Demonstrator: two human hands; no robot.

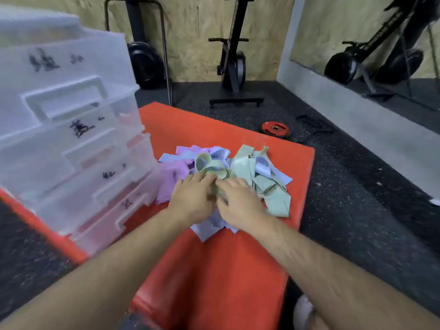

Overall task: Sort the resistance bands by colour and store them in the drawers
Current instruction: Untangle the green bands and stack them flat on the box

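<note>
The heap of resistance bands point(259, 172) lies on the far half of a red pad point(214, 270), its long axis running left to right: purple bands point(169, 177) at the left, green bands point(240, 167) at the right, and blue bands point(207, 228) poking out near. The left hand point(192, 198) and right hand point(240, 206) meet on the green ones; blur hides whether they grip. Clear drawers point(71, 139) stand just left.

floor point(345, 198): black speckled rubber | walls point(195, 44): chipboard | mirror point(369, 32): right | exercise machine point(234, 63): back wall
</note>
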